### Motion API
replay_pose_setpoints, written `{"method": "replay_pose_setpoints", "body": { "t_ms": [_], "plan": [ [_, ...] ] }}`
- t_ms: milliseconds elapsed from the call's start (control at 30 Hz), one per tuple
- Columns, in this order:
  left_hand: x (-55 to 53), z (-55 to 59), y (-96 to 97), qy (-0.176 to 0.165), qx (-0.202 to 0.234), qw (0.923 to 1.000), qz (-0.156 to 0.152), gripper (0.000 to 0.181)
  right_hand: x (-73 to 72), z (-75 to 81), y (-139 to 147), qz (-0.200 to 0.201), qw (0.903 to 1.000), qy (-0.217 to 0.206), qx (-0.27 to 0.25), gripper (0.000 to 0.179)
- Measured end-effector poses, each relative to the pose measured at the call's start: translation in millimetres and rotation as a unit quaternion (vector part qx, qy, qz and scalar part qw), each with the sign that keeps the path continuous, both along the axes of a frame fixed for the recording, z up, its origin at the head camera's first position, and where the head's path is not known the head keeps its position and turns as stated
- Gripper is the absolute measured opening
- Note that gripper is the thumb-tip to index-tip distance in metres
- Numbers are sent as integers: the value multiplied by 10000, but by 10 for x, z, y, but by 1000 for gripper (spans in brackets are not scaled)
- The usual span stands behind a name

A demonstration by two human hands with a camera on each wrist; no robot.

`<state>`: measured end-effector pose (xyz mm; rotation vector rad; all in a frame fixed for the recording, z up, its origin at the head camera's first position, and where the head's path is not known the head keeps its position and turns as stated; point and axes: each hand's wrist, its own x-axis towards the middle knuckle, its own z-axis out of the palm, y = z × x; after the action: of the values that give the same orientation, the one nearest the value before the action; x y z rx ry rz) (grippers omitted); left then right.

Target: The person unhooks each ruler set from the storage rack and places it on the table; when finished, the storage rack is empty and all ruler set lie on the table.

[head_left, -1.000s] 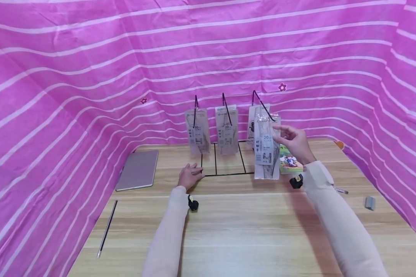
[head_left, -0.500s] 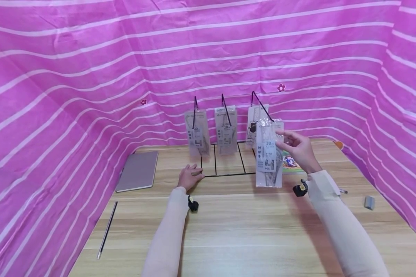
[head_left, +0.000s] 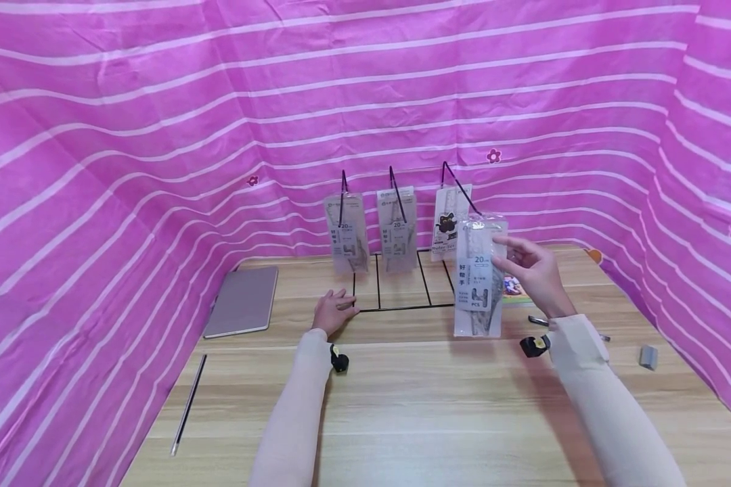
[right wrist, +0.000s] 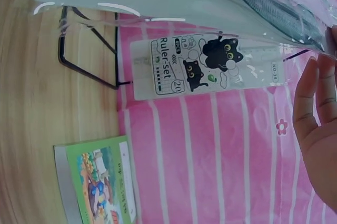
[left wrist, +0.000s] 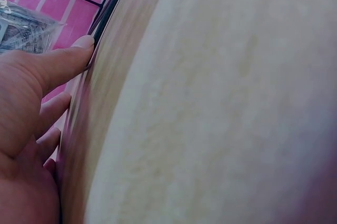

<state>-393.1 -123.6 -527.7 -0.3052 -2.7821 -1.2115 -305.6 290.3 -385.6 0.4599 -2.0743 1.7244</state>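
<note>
In the head view my right hand (head_left: 533, 274) pinches the right edge of a clear ruler-set packet (head_left: 478, 284). Its top is at the front tip of the right-hand hook; I cannot tell if the hook still passes through it. Behind it on that hook hangs a ruler set with black cats (right wrist: 210, 66). My left hand (head_left: 334, 312) rests at the front left corner of the black wire rack (head_left: 402, 308), its thumb (left wrist: 68, 60) straight against the wire. Ruler-set packets hang from the left hook (head_left: 347, 237) and the middle hook (head_left: 397, 233).
A grey notebook (head_left: 242, 301) lies at the left, with a dark pen (head_left: 189, 404) in front of it. At the right are a green illustrated booklet (right wrist: 100, 182), a dark pen-like item (head_left: 539, 320) and a small grey block (head_left: 648, 357). Pink striped cloth (head_left: 365, 88) surrounds the table.
My right hand has drawn the packet forward, down and to the right along the hook, uncovering more of the cat ruler set behind. My left hand has stayed in place.
</note>
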Motion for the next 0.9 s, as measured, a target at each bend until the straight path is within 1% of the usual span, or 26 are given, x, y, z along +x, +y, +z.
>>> {"method": "replay_pose_setpoints", "body": {
  "t_ms": [100, 167, 233, 300, 400, 500, 667, 767, 833, 900],
  "plan": [
    [12, 11, 7, -17, -69, 10000, 17, 37, 63, -8, 0, 46, 9999, -96, -62, 42],
    [14, 12, 13, -21, -139, 9999, 11, 37, 101, -15, -1, 129, 9994, -219, -214, 43],
    [-2, -2, 12, -15, -203, 9998, -2, 38, 135, -27, 1, 195, 9980, -475, -369, 43],
    [-18, -16, 6, -2, -266, 9996, -20, 38, 163, -48, 3, 274, 9943, -891, -513, 43],
    [-37, -27, -8, -50, -324, 9995, -26, 39, 197, -102, 10, 462, 9816, -1765, -565, 45],
    [-30, -20, -6, -55, -275, 9996, -53, 39, 226, -195, 12, 695, 9656, -2491, -264, 48],
    [-14, 7, -4, 45, -119, 9999, 5, 39, 231, -426, -14, 909, 9402, -3276, 190, 55],
    [-12, 7, 4, 59, -158, 9999, 26, 39, 231, -563, -9, 853, 9238, -3723, 258, 56],
    [-6, 6, 14, 54, -198, 9998, 15, 39, 237, -643, 10, 805, 9153, -3935, 292, 56],
    [2, 5, 21, 24, -196, 9998, 11, 39, 246, -708, 37, 727, 9102, -4060, 364, 56]
  ]
}}
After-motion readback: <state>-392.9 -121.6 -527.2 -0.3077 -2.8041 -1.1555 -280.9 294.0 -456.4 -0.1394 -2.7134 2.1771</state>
